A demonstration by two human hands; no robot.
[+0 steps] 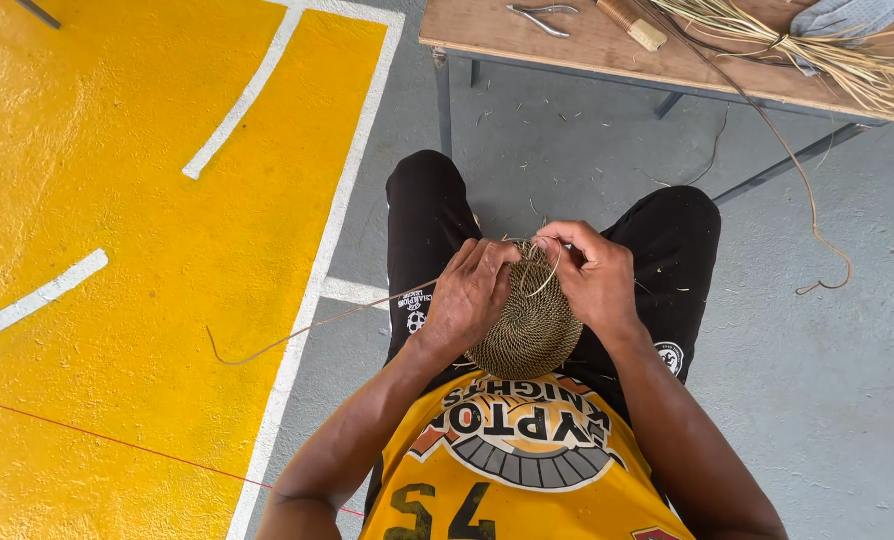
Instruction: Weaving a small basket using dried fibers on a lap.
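A round, tightly coiled woven disc (533, 330) of brown fibre rests upright on my lap. My left hand (470, 293) grips its left edge, fingers curled over the rim. My right hand (592, 270) holds the upper right rim and pinches a thin pale strand (550, 278) that loops across the disc's top. A long thin fibre (297, 332) trails from under my left hand out to the left over the floor.
A wooden table (607, 50) stands ahead with metal pliers (541, 16), a wooden handle (634, 24) and a bundle of straw (827, 50). A long strand (815, 215) hangs from it to the grey floor. Yellow painted floor with white lines lies left.
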